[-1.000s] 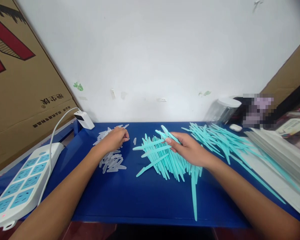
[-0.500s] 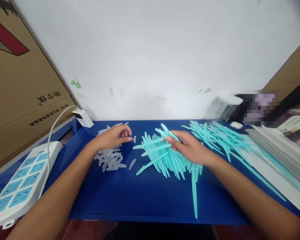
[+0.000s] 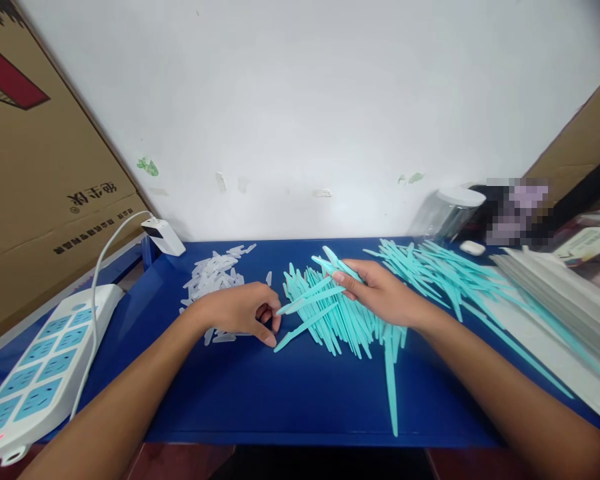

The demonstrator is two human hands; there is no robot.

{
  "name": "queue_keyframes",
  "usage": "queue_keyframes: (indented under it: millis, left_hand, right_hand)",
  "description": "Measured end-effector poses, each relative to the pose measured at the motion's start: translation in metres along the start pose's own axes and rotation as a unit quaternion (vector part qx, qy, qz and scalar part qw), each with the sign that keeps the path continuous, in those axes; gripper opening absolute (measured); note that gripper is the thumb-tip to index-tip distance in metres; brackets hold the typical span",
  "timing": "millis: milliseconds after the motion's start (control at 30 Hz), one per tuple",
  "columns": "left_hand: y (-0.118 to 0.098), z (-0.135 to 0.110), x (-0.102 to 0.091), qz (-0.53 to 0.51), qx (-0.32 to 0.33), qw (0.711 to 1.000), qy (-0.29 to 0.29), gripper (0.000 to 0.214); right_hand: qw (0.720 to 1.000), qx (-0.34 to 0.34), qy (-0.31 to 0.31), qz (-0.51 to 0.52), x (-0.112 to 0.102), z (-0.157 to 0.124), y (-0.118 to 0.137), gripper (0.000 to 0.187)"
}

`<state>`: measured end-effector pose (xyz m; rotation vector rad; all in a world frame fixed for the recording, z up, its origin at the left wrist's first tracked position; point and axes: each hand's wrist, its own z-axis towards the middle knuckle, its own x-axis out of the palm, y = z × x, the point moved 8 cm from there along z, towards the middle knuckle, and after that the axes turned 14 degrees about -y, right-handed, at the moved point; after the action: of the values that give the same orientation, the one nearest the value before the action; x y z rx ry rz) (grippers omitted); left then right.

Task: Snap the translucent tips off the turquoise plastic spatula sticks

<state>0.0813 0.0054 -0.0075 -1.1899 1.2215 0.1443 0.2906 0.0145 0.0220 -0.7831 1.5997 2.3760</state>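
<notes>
With right hand [image 3: 377, 292], pinching turquoise knife-shaped sticks [image 3: 341, 265]; with half-curled left hand [image 3: 245, 309], grasping unclear; might drop some by loosening.

1. Small translucent caps [image 3: 213, 275] lie heaped, overlapping, toward the far left corner of the blue worktop [image 3: 305, 407]; one sits apart.
2. Slim turquoise sticks [image 3: 347, 328] crowd the middle, mostly side by side; one [image 3: 391, 393] points at the near edge.
3. Several, held, fan above them.
4. More [image 3: 430, 275] crisscross toward the far right corner.
</notes>
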Motion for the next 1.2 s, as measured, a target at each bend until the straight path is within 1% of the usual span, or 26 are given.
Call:
queue_keyframes:
  millis: [100, 167, 300, 367, 433, 533, 633, 700, 800, 933, 1000, 1067, 1133, 1200]
  left_hand:
    - [0.007, 0.001, -0.008, -0.006, -0.011, 1.0, -0.027, 0.026]
    - [0.006, 0.003, -0.015, -0.012, -0.016, 0.998, -0.051, 0.026]
    - [-0.001, 0.008, -0.029, -0.028, -0.005, 0.991, -0.134, 0.028]
    - [-0.002, 0.01, -0.035, -0.036, -0.001, 0.982, -0.186, 0.029]
    - [0.0, 0.013, -0.037, -0.032, 0.002, 0.975, -0.221, 0.03]
    - [0.004, 0.015, -0.035, 0.007, 0.009, 0.975, -0.22, 0.031]
    - [0.007, 0.011, -0.041, 0.07, 0.012, 0.973, -0.221, 0.034]
    - [0.013, 0.007, -0.045, 0.09, -0.001, 0.975, -0.205, 0.038]
    - [0.023, 0.004, -0.044, 0.088, -0.03, 0.982, -0.165, 0.044]
    - [0.025, 0.005, -0.031, 0.057, -0.037, 0.99, -0.126, 0.036]
    - [0.022, 0.007, -0.028, 0.054, -0.03, 0.989, -0.133, 0.035]
    - [0.017, 0.008, -0.029, 0.062, -0.015, 0.986, -0.157, 0.033]
    - [0.01, 0.009, -0.029, 0.069, 0.012, 0.982, -0.173, 0.032]
    - [0.004, 0.01, -0.028, 0.07, 0.039, 0.981, -0.176, 0.029]
  right_hand:
    - [1.0, -0.001, 0.002, -0.004, 0.0, 0.0, 0.001, 0.05]
    - [1.0, 0.002, 0.005, 0.0, 0.001, 0.0, 0.001, 0.05]
    - [1.0, 0.013, 0.005, 0.008, 0.0, -0.001, 0.001, 0.05]
    - [1.0, 0.012, 0.006, 0.01, 0.001, -0.001, 0.001, 0.05]
    - [1.0, 0.009, 0.007, 0.01, 0.001, -0.001, 0.001, 0.049]
    - [1.0, 0.005, 0.005, 0.007, 0.0, -0.001, 0.002, 0.049]
    - [1.0, 0.008, 0.009, 0.009, 0.0, -0.001, 0.003, 0.048]
    - [1.0, 0.018, 0.01, 0.01, 0.0, -0.001, 0.002, 0.048]
    - [1.0, 0.019, 0.006, 0.005, -0.001, -0.002, 0.003, 0.048]
    - [1.0, 0.008, 0.005, 0.003, 0.0, -0.002, 0.003, 0.047]
    - [1.0, 0.009, 0.007, 0.001, 0.001, -0.002, 0.002, 0.047]
    - [1.0, 0.008, 0.007, 0.004, 0.001, -0.001, 0.002, 0.046]
    - [1.0, 0.009, 0.007, 0.01, 0.001, -0.001, 0.002, 0.045]
    - [1.0, 0.009, 0.008, 0.015, 0.001, 0.0, 0.002, 0.044]
